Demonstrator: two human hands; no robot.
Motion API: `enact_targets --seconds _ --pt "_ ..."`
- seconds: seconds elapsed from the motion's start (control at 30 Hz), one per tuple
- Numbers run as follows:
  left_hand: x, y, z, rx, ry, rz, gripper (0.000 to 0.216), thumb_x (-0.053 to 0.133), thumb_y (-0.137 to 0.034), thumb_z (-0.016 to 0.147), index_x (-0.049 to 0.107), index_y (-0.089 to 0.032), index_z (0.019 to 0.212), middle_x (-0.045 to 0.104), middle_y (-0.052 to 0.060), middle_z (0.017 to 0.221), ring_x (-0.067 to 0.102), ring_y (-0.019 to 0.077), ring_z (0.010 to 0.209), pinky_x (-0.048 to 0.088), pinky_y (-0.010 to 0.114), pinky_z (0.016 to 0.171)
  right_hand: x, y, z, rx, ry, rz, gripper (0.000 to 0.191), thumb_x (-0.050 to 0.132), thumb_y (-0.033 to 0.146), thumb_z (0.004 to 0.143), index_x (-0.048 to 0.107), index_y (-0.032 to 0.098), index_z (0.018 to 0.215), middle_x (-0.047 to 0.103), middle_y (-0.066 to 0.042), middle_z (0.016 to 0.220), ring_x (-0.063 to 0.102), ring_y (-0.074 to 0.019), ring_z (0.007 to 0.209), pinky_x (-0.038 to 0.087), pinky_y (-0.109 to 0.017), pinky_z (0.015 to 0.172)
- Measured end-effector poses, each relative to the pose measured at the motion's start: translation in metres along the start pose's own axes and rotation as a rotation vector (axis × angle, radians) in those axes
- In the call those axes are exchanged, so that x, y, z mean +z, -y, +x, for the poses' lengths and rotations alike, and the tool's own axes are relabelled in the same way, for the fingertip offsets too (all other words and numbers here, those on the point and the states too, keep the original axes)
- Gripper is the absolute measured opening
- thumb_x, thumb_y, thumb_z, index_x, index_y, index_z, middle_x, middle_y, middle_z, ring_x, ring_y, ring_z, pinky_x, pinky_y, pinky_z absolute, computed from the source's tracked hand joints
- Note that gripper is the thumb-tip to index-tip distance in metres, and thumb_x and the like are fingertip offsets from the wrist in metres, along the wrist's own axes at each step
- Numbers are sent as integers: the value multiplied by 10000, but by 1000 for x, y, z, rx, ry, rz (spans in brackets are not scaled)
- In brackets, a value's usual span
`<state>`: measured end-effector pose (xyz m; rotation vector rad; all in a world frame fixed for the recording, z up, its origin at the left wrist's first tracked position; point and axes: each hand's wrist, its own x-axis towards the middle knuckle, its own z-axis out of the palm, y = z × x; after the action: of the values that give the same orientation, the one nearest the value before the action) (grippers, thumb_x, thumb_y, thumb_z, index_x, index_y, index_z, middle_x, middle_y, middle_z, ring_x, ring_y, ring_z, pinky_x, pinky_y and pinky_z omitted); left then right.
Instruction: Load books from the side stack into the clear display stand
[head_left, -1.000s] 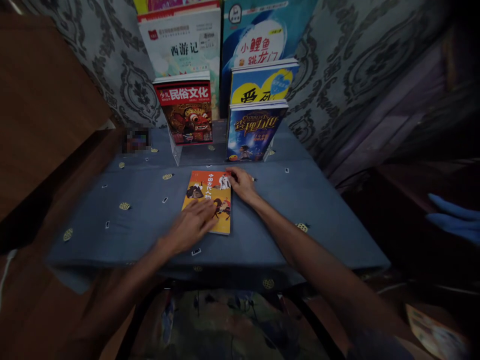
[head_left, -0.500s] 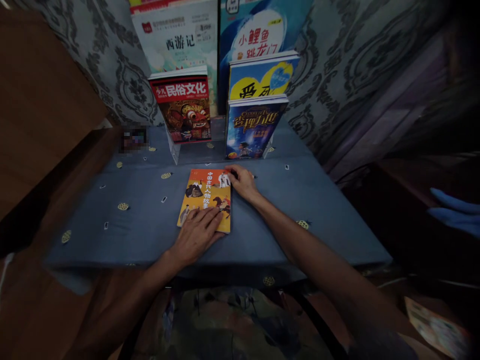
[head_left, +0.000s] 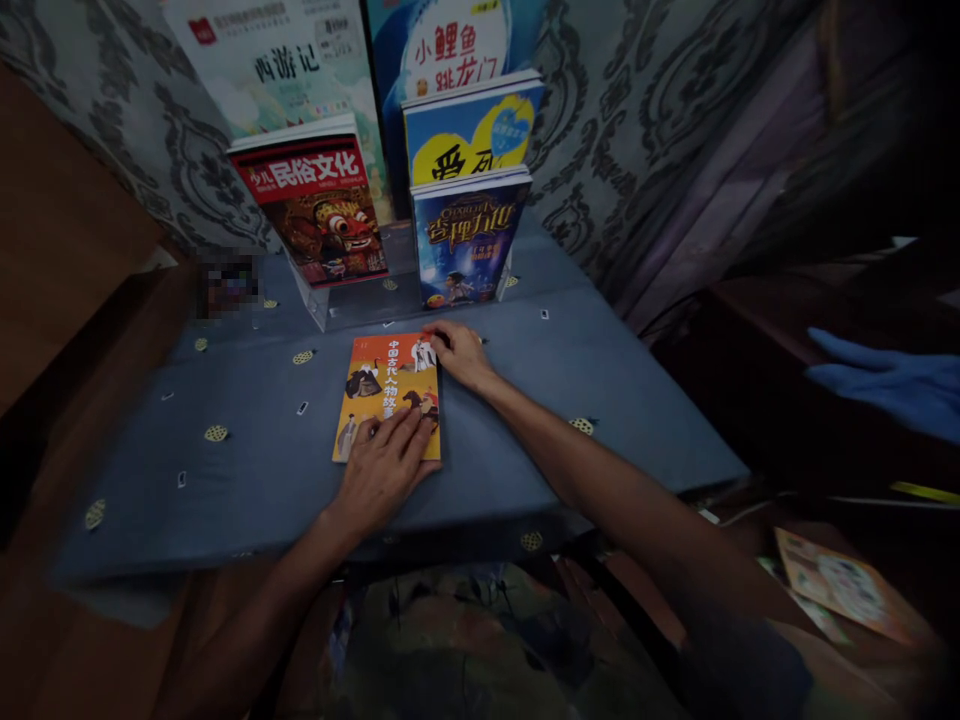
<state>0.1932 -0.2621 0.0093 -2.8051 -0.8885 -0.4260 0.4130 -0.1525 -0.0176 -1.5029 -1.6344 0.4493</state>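
A thin orange and yellow book (head_left: 367, 360) with white Chinese characters and painted figures lies flat on the blue tablecloth. My left hand (head_left: 386, 455) rests on its lower part, fingers stretched out and pressed flat over the cover. At the book's upper right corner is my right hand (head_left: 459, 355), its bent fingers and thumb closed about the edge. Just behind stands a clear display rack (head_left: 319, 305), bearing a red book (head_left: 322, 215) on its left and a dark blue book (head_left: 469, 245) on its right.
Further back on the rack are a yellow and blue book (head_left: 450, 130), a pale book (head_left: 292, 90) and a teal book (head_left: 394, 110). Patterned curtain (head_left: 592, 130) hangs behind. A blue glove (head_left: 892, 385) lies at right; booklets (head_left: 832, 575) sit lower right. A blurred-out patch covers something at back left.
The view has turned rightward, so the table, rack and books appear further left. More of the blue glove and lower-right booklets shows. Both hands keep their places on the book.
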Motion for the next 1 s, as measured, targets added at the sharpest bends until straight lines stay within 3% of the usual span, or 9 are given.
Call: enact_targets --seconds 0.3,0.57,0.87,1.0 --pt "0 2 1 -61 -125 -123 314 446 -313 1048 641 -229 1279 708 77 1290 646 248 1190 448 429 952 -2 4 -1 19 -2 -2 321 470 168 908 718 198 1110 755 -68 1112 675 -235 1007 489 -380 958" --pt "-5 3 2 -120 -95 -220 338 405 -291 1054 654 -235 1275 710 74 1284 647 237 1159 454 418 941 -1 1 0 11 0 -12 298 484 202 927 719 208 1109 761 -56 1082 666 -228 977 492 -366 935" --pt "-8 2 -4 -32 -74 -153 308 536 -377 1005 631 -225 1256 686 98 1320 616 290 1239 436 480 997 -7 2 1 67 -40 -33 300 468 235 949 709 217 1127 769 -47 1034 678 -228 929 495 -351 881" --pt "-23 15 -10 -73 -40 -141 349 541 -480 984 632 -232 1213 712 101 1262 650 291 1186 483 462 975 -19 11 -2 130 -77 -24 310 441 334 1001 717 197 1031 752 -47 813 689 -227 790 490 -334 789"
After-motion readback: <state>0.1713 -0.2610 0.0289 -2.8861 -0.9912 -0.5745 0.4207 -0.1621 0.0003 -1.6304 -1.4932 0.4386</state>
